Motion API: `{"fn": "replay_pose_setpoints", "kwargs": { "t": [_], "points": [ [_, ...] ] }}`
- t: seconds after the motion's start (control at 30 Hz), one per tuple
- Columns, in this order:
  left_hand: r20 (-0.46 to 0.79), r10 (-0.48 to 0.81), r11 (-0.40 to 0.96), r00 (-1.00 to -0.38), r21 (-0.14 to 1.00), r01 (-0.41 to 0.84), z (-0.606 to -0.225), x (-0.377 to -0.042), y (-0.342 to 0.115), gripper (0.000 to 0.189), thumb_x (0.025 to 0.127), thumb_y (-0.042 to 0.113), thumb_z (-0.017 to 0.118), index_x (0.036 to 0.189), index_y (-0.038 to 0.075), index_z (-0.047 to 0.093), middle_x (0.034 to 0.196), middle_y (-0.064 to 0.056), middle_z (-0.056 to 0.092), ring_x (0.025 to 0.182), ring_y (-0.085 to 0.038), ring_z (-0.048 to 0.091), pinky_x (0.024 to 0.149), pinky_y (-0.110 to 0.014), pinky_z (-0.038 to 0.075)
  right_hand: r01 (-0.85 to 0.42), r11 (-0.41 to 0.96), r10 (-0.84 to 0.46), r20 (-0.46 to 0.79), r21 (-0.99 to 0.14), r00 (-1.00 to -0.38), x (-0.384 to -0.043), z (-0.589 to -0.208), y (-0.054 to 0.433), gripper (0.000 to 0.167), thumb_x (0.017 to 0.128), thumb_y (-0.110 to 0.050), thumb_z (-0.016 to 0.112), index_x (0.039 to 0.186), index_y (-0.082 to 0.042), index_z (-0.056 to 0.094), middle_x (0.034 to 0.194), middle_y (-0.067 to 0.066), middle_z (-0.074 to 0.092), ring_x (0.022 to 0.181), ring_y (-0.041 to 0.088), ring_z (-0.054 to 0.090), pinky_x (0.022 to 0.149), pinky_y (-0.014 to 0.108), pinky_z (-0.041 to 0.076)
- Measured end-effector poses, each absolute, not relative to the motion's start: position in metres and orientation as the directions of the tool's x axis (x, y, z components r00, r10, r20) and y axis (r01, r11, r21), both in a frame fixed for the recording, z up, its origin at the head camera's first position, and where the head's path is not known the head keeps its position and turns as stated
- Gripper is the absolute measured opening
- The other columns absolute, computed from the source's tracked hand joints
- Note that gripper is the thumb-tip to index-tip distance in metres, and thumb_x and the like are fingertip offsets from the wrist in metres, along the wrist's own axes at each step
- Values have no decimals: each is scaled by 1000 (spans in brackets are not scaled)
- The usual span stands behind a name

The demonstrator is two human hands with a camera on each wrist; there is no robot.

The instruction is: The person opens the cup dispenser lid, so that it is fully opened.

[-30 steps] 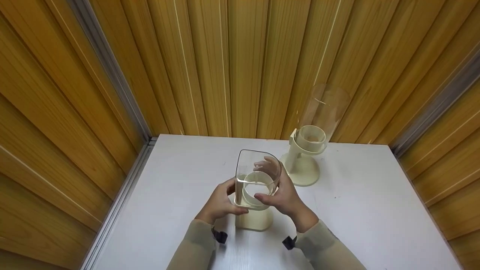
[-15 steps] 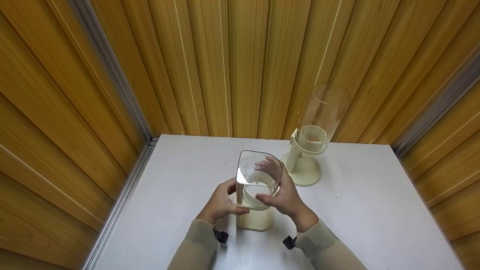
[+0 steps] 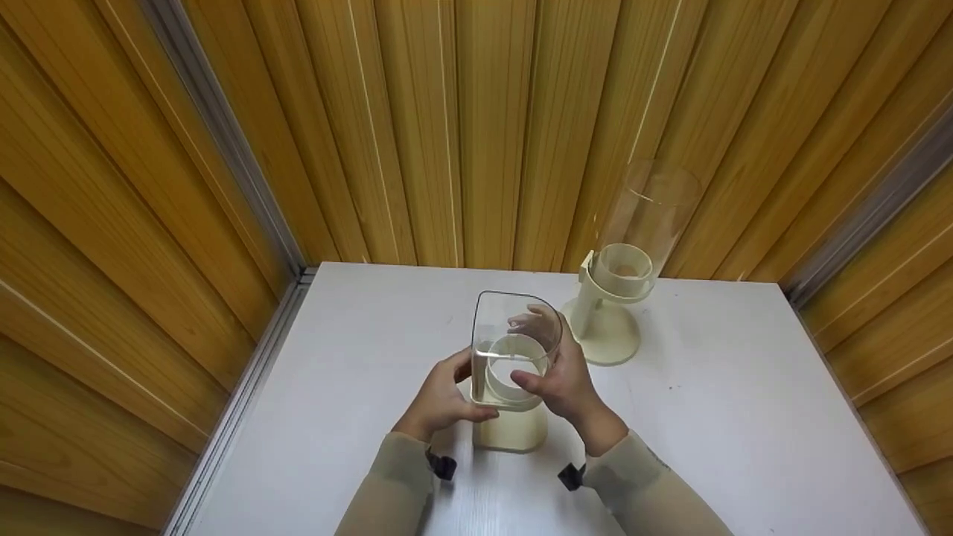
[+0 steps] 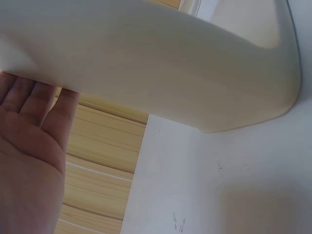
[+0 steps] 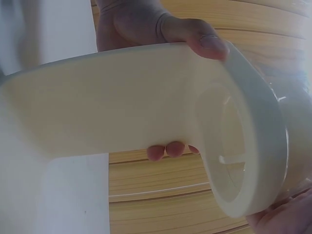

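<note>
A cream stand with a ring-shaped holder stands on the white table, a clear, D-shaped tube rising from its ring. My left hand grips the stand's upright from the left, thumb along the front below the ring. In the right wrist view, that thumb lies by the ring's edge while fingertips show past the upright's far side. My right hand wraps the clear tube from the right, its thumb in front and its fingers visible through the clear wall. The left wrist view shows the broad upright up close.
A similar cream stand with a round base and a tall clear tube is at the back right of the white table. Wood-panelled walls enclose the back and both sides.
The camera view has shifted slightly. Both hands keep their hold on the stand and its clear tube, which stay in nearly the same place.
</note>
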State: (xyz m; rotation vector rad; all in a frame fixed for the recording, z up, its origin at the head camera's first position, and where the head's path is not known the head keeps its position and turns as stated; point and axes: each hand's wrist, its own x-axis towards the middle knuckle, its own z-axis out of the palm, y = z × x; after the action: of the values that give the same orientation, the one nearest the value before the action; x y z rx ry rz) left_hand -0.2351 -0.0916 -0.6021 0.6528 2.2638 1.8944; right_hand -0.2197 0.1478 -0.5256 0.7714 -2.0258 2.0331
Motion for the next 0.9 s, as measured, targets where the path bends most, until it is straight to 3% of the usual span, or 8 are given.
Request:
{"fn": "replay_pose_setpoints", "kwargs": {
  "t": [0.13,0.27,0.5,0.63,0.83,0.9],
  "points": [
    [182,389,120,-903,962,245,-602,-236,-91,105,67,24,108,161,21,63,153,-4,74,148,-30,67,132,-59,48,-452,-77,-233,457,-889,-859,-222,-525,147,105,83,-34,98,159,9,40,147,29,69,133,16,72,120,24,54],
    [178,389,119,-904,963,241,-602,-236,-91,106,67,21,108,162,18,61,153,-6,74,149,-32,66,132,-58,48,-446,-90,-225,454,-891,-862,-223,-525,147,100,83,-37,97,158,3,44,145,18,73,132,18,73,119,24,54],
    [178,388,112,-904,965,238,-602,-236,-91,107,66,18,108,162,17,61,152,-3,74,149,-30,66,133,-55,47,-445,-109,-219,458,-889,-862,-223,-524,146,90,83,-38,98,157,-18,51,147,33,67,133,18,73,119,24,55],
    [190,396,100,-899,964,248,-602,-236,-90,105,66,19,107,161,17,62,151,-3,75,148,-30,67,133,-56,48,-454,-130,-213,472,-881,-855,-221,-524,145,87,83,-38,98,156,-24,52,146,30,68,134,19,73,119,25,56],
    [185,415,92,-891,966,243,-603,-234,-91,103,68,23,108,161,22,62,152,2,74,148,-26,66,135,-57,45,-507,-105,-222,517,-855,-827,-220,-527,145,102,87,-41,95,160,7,41,147,27,66,135,20,72,121,26,53],
    [190,415,89,-890,965,248,-603,-235,-91,102,68,24,108,160,21,63,151,2,75,148,-27,66,135,-59,44,-518,-98,-225,526,-850,-820,-220,-527,146,106,88,-41,94,160,12,37,147,26,66,135,19,72,122,26,52]
  ]
}}
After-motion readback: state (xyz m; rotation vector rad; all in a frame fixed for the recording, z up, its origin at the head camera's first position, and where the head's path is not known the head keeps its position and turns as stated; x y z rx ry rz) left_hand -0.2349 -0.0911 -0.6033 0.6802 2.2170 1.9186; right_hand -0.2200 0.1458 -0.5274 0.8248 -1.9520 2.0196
